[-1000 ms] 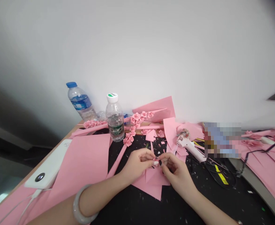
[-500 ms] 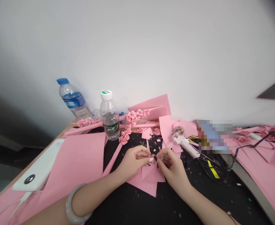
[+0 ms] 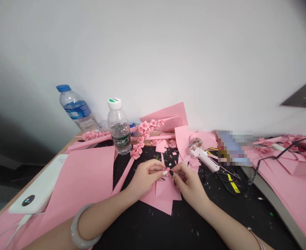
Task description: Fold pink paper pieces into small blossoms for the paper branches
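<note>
Between my two hands is a small pink paper flower (image 3: pixel 166 171), partly covered by fingertips. My left hand (image 3: pixel 148 176) pinches it from the left, thumb and forefinger pressed together. From the other side, my right hand (image 3: pixel 188 178) grips its edge between thumb and forefinger. Beneath them lie cut pink paper pieces (image 3: pixel 165 203) on the black mat (image 3: pixel 132 225). A rolled pink paper stem (image 3: pixel 137 152) bearing several paper flowers leans just beyond my left hand. A pale hot glue gun (image 3: pixel 206 159) rests beyond my right hand.
A water bottle with a white cap (image 3: pixel 119 128) and a blue-capped bottle (image 3: pixel 76 107) stand back left. A white power bank (image 3: pixel 38 189) with a cable lies on pink sheets (image 3: pixel 87 173). At right are more pink sheets (image 3: pixel 288 187), paper flowers and a black cord (image 3: pixel 258 165).
The whole view has shifted slightly, so things sit a little further left and up. Both hands still hold the small flower, with only slight finger movement.
</note>
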The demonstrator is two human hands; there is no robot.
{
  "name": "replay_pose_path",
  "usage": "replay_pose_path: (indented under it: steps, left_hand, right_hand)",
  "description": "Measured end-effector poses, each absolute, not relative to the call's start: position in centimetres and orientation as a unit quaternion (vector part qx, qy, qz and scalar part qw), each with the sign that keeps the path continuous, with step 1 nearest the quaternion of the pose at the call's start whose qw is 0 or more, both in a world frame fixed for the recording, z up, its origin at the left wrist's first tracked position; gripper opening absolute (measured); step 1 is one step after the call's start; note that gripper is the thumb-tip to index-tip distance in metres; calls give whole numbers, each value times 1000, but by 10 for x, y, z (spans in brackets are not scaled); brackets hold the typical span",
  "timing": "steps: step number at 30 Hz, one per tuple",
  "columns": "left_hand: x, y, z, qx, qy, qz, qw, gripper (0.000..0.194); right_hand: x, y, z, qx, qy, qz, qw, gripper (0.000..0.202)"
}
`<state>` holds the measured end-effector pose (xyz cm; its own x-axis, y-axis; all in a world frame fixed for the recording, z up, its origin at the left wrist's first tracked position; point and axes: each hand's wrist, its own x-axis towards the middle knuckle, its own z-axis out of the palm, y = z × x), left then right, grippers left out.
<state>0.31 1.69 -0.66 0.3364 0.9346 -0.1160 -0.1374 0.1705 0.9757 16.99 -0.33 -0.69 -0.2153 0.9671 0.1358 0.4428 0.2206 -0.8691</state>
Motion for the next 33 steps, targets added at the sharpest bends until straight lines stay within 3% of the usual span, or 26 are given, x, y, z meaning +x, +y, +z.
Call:
replay_pose_path:
  steps: [17, 33]
  left_hand:
    - [3, 18, -7, 507, 389, 422, 643, 14]
    - [2, 18, -5, 476, 386, 409, 676, 28]
  right_hand:
    - [171, -3, -8, -513, -684, 362, 370, 8]
    - [168, -4, -4, -491, -628, 422, 432, 4]
